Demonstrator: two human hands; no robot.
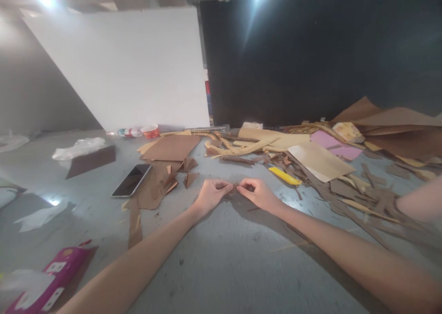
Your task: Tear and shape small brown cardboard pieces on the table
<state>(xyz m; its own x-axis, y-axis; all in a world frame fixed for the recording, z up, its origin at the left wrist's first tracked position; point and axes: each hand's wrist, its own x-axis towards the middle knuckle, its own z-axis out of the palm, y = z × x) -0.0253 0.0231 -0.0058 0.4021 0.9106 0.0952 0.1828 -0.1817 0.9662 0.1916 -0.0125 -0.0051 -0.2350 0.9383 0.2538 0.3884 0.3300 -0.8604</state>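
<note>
In the middle of the grey table, my left hand and my right hand meet fingertip to fingertip. Both pinch a small brown piece, seemingly of the same material as the scraps around; its shape is too small and blurred to make out. Right of my right hand lies a yellow utility knife. Small folded brown pieces lie left of my left hand, beside larger brown sheets.
A phone lies at left, with a magenta tissue pack nearer me. Brown strips, a beige sheet and a pink sheet crowd the right. Another person's arm reaches in there. White and black panels stand behind.
</note>
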